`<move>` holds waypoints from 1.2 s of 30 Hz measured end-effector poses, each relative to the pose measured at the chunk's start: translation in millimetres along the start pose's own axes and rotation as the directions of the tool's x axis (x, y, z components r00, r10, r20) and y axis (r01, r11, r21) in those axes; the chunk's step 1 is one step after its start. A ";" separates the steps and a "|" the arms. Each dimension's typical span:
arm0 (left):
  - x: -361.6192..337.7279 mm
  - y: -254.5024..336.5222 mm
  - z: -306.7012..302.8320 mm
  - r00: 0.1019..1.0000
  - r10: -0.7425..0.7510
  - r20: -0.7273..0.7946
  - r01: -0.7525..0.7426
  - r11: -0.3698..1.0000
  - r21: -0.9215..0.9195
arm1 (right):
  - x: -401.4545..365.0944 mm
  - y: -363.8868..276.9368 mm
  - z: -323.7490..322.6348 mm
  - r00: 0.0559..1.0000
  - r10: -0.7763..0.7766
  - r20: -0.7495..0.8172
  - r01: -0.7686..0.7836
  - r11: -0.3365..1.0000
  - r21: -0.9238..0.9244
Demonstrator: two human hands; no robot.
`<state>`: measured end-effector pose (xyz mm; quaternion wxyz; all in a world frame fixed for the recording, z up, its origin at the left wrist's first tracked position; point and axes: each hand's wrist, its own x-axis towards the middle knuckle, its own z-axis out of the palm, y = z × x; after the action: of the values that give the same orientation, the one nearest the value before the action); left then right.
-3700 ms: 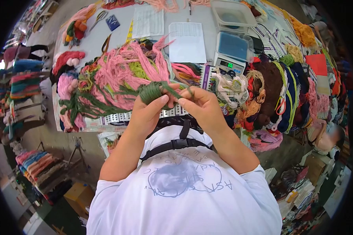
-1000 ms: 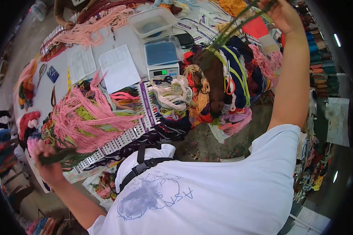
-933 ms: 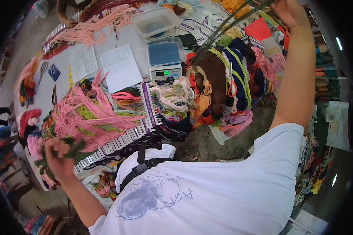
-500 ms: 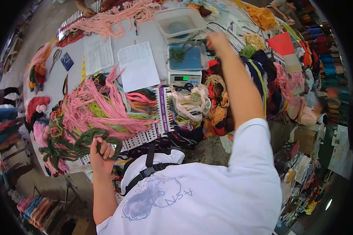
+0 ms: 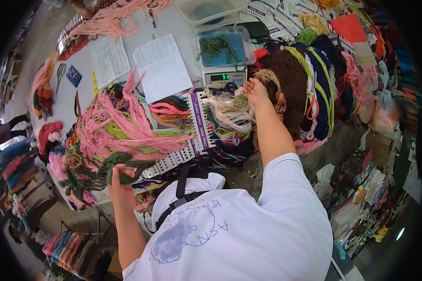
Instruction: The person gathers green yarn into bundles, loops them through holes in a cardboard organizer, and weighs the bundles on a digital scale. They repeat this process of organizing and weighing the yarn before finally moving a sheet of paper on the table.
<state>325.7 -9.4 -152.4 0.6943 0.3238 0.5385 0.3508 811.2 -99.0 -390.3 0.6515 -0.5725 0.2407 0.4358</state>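
Observation:
In the head view, my left hand (image 5: 122, 177) is closed around a skein of dark green yarn (image 5: 109, 169) at the table's front left edge. My right hand (image 5: 256, 92) hovers just below the digital scale (image 5: 226, 77), near tan yarn (image 5: 268, 78), its fingers loosely apart and nothing visible in them. On the scale stands a clear plastic container (image 5: 246, 46), and a small bundle of green yarn (image 5: 219, 47) lies inside it. The scale's green display is lit, its digits small. Pink yarn (image 5: 112, 117) is heaped beside a punched card with a purple stripe (image 5: 198, 117).
Printed sheets (image 5: 160, 65), a second plastic tub (image 5: 190, 15) and a black object (image 5: 253, 30) lie farther back. Red-handled scissors (image 5: 312, 105) rest on the dark yarn (image 5: 286, 98) at right. More scissors (image 5: 61, 72) are at far left. Another person's hand shows at the top left.
My right hand has come back from above the container toward me, leaving the green yarn lying in it. The scale's reading has changed. My left hand keeps hold of the dark green yarn.

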 end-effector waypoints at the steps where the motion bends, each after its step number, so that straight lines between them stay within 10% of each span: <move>1: 1.7 0.6 2.3 1.000 -0.006 -0.003 0.006 1.000 0.011 | 6.5 -1.3 1.8 1.000 -0.008 0.014 0.008 1.000 0.031; 25: -4.8 -17.7 -8.0 0.999 -0.025 0.032 0.029 0.988 -0.151 | 27.9 -0.7 45.0 0.997 -0.065 -0.048 0.056 0.983 -0.173; 29: -7.0 -18.7 -8.4 1.000 -0.003 0.008 0.004 0.992 -0.125 | 9.9 0.1 53.3 0.967 -0.213 -0.138 0.183 0.962 -0.201; 31: -8.2 -15.7 -4.6 1.000 0.018 0.008 -0.017 0.996 -0.092 | -16.6 -7.4 64.6 0.781 -0.602 -0.165 0.495 0.759 -0.423; 32: -9.4 -14.7 -3.3 0.999 0.034 0.006 -0.034 0.998 -0.050 | -33.6 -5.8 74.4 0.564 -0.819 -0.106 0.694 0.540 -0.477; 34: -10.5 -14.0 -1.8 0.998 0.025 0.064 -0.020 0.997 -0.072 | -82.2 -3.3 92.8 0.441 -0.873 0.208 0.879 0.373 -0.298; 36: -12.5 -12.3 4.8 0.993 0.007 0.121 0.011 0.989 -0.148 | -172.2 18.0 123.7 0.625 -0.632 0.457 0.751 0.647 -0.132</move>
<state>329.9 -26.9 -155.1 0.7483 0.2912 0.4681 0.3690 686.2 -31.7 -231.8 0.7034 -0.6222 -0.2009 0.2787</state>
